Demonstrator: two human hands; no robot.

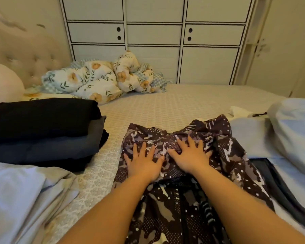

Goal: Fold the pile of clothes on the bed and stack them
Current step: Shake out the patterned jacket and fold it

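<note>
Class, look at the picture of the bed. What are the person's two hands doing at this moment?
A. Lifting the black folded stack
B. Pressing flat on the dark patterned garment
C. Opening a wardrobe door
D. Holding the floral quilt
B: the left hand and the right hand both lie with fingers spread on the dark patterned garment, while the black folded stack sits untouched to the left.

so the dark patterned garment (192,173) is spread out rumpled on the bed (157,106), brown-purple with pale camo blotches and dots. left of it sits a neat stack of folded dark clothes (42,131), black on top, grey under. right of it there's a loose heap of pale blue clothes (280,131), not folded
</note>
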